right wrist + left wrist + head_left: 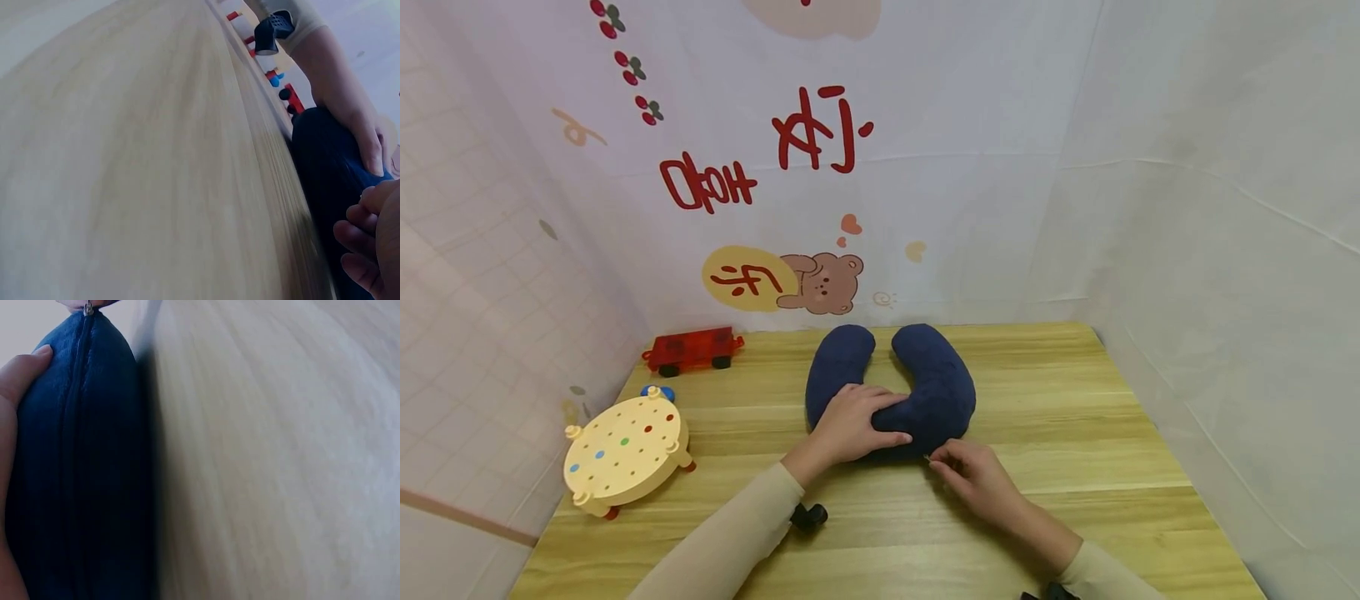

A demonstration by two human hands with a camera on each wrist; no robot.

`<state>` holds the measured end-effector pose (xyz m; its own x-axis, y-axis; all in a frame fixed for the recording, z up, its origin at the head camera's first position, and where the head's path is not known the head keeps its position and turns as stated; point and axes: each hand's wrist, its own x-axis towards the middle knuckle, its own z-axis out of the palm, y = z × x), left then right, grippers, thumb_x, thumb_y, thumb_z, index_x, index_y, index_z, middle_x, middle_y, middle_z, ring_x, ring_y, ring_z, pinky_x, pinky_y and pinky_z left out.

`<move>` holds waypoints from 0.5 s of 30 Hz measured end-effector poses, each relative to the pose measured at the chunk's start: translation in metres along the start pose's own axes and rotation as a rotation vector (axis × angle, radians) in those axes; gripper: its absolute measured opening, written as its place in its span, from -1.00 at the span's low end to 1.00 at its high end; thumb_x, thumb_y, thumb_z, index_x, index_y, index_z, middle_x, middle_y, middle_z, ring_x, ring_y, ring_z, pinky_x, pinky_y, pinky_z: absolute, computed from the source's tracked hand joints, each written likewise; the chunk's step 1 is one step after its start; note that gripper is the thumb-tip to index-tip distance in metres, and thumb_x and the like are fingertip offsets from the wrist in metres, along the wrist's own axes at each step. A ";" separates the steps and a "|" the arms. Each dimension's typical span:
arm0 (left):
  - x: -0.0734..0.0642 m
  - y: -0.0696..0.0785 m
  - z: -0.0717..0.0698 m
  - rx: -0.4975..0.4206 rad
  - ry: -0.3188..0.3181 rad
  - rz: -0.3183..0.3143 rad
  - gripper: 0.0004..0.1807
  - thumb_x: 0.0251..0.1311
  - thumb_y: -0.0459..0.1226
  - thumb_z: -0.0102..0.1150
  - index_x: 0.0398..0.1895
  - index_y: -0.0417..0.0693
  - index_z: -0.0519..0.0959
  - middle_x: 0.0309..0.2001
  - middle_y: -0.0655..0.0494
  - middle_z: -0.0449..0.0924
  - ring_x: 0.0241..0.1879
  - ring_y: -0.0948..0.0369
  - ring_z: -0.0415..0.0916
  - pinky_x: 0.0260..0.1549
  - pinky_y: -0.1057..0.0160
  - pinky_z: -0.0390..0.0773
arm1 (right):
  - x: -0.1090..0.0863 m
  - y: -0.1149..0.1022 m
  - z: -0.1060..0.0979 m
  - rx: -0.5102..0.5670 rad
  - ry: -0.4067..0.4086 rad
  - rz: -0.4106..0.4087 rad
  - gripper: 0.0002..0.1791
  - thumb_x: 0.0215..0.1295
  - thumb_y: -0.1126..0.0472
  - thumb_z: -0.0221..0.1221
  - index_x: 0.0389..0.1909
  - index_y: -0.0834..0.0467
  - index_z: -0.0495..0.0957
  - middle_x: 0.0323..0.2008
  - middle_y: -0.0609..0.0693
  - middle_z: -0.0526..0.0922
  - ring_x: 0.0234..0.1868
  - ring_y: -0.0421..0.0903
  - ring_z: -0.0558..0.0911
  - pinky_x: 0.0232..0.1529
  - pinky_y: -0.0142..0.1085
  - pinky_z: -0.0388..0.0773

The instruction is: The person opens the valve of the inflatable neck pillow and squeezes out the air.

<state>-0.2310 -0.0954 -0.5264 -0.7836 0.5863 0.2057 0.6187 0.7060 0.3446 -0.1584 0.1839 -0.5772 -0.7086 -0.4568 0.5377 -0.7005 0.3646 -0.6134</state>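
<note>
A dark blue U-shaped neck pillow [936, 392] lies on the table, its two ends pointing away from me. My left hand [852, 422] holds the pillow's curved middle, fingers over the top toward the inner curve and thumb on the near side. Along the pillow's outer side runs a zipper [74, 406], seen in the left wrist view. At its far end there sits a small metal zipper pull [88, 309]. My right hand [973, 477] pinches the pull between thumb and forefinger at the pillow's near right edge. The other right fingers curl in beside the pillow.
At the left stands a cream round toy [625, 450] with coloured dots and short legs. Behind it is a blue piece [667, 392], and farther back a red toy wagon [692, 350] with black wheels. White printed cloth [970, 208] hangs behind the wooden table [1075, 417].
</note>
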 end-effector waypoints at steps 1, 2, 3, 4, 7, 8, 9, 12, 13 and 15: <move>0.000 0.000 0.000 -0.005 0.003 -0.003 -0.17 0.30 0.43 0.34 0.52 0.28 0.63 0.36 0.19 0.69 0.38 0.06 0.57 0.45 -0.09 0.40 | 0.001 -0.001 0.001 0.003 -0.004 0.002 -0.86 0.43 0.43 0.42 -0.17 0.13 0.76 -0.32 -0.14 0.74 -0.36 -0.34 0.56 -0.34 -0.41 0.58; 0.000 0.001 0.000 -0.013 0.005 -0.005 -0.17 0.30 0.43 0.35 0.52 0.27 0.64 0.36 0.18 0.69 0.38 0.05 0.57 0.45 -0.10 0.40 | 0.001 -0.001 0.003 0.004 -0.008 0.006 -0.88 0.44 0.42 0.42 -0.17 0.13 0.76 -0.31 -0.14 0.74 -0.36 -0.34 0.56 -0.33 -0.42 0.58; 0.000 0.001 0.000 -0.020 0.007 -0.006 -0.17 0.30 0.42 0.36 0.52 0.26 0.64 0.36 0.17 0.69 0.38 0.04 0.57 0.45 -0.11 0.40 | 0.001 -0.002 0.004 0.005 -0.011 0.009 -0.88 0.45 0.41 0.42 -0.17 0.13 0.77 -0.30 -0.15 0.75 -0.35 -0.34 0.57 -0.32 -0.41 0.59; 0.000 0.001 0.000 -0.025 0.007 -0.007 -0.17 0.29 0.42 0.36 0.52 0.25 0.64 0.36 0.17 0.68 0.39 0.04 0.57 0.45 -0.11 0.40 | 0.002 -0.002 0.005 0.003 -0.013 0.011 -0.89 0.46 0.41 0.41 -0.16 0.13 0.77 -0.29 -0.16 0.75 -0.35 -0.34 0.57 -0.32 -0.42 0.59; 0.001 0.001 0.001 -0.037 0.002 -0.014 -0.17 0.30 0.41 0.36 0.53 0.26 0.63 0.38 0.17 0.67 0.40 0.05 0.55 0.47 -0.11 0.38 | 0.003 -0.003 0.008 0.004 -0.007 0.009 -0.88 0.45 0.42 0.41 -0.17 0.13 0.77 -0.29 -0.16 0.75 -0.36 -0.34 0.57 -0.32 -0.43 0.59; 0.001 0.001 0.001 -0.039 0.001 -0.016 -0.17 0.30 0.41 0.37 0.53 0.26 0.63 0.38 0.17 0.67 0.41 0.05 0.55 0.48 -0.12 0.37 | 0.003 -0.003 0.008 0.005 -0.003 0.007 -0.88 0.45 0.42 0.42 -0.17 0.13 0.77 -0.29 -0.16 0.75 -0.36 -0.34 0.57 -0.32 -0.44 0.59; 0.002 0.001 0.002 -0.038 0.001 -0.018 -0.17 0.30 0.41 0.37 0.53 0.26 0.63 0.38 0.17 0.67 0.41 0.05 0.55 0.48 -0.12 0.37 | 0.004 -0.003 0.009 0.007 0.001 0.003 -0.87 0.44 0.43 0.42 -0.17 0.14 0.77 -0.29 -0.16 0.75 -0.36 -0.34 0.58 -0.32 -0.44 0.58; 0.002 0.001 0.002 -0.036 0.006 -0.029 -0.17 0.30 0.41 0.37 0.53 0.27 0.62 0.39 0.16 0.67 0.42 0.04 0.54 0.48 -0.12 0.37 | 0.006 -0.004 0.011 0.004 0.011 -0.011 -0.86 0.42 0.45 0.43 -0.18 0.14 0.76 -0.30 -0.15 0.76 -0.36 -0.34 0.58 -0.32 -0.46 0.58; 0.002 0.002 0.003 -0.036 0.010 -0.034 -0.17 0.29 0.41 0.37 0.53 0.27 0.63 0.38 0.16 0.67 0.42 0.04 0.54 0.48 -0.12 0.37 | 0.006 -0.004 0.012 0.002 0.013 -0.014 -0.86 0.42 0.45 0.43 -0.18 0.15 0.77 -0.29 -0.15 0.76 -0.35 -0.34 0.59 -0.31 -0.46 0.58; 0.001 0.003 0.003 -0.034 0.023 -0.040 -0.18 0.29 0.40 0.37 0.52 0.25 0.64 0.36 0.14 0.68 0.40 0.04 0.55 0.46 -0.13 0.39 | 0.008 -0.004 0.013 0.003 0.011 -0.019 -0.86 0.42 0.45 0.43 -0.17 0.16 0.76 -0.27 -0.15 0.77 -0.33 -0.33 0.62 -0.28 -0.45 0.60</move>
<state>-0.2300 -0.0913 -0.5283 -0.8087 0.5484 0.2126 0.5852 0.7142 0.3839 -0.1603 0.1678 -0.5782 -0.6958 -0.4551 0.5557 -0.7139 0.3536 -0.6044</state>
